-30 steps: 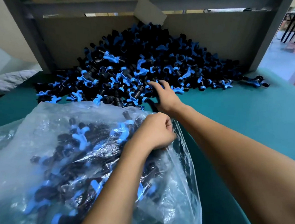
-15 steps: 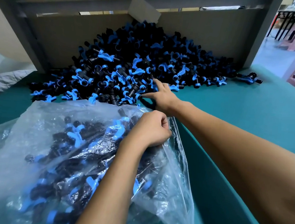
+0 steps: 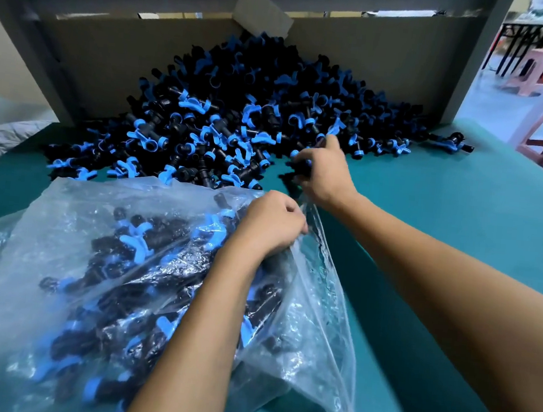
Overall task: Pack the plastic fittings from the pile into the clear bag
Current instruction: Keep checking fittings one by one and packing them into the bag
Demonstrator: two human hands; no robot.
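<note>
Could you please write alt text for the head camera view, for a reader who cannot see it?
A person's left hand grips the mouth of a clear bag part-filled with black-and-blue plastic fittings, while the right hand closes on fittings at the near edge of a large pile. Everything sits on a teal table, with a cardboard wall behind the pile.

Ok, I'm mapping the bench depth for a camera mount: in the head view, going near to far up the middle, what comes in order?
Clear bag → left hand gripping its mouth → right hand holding fittings → pile → cardboard wall.
</note>
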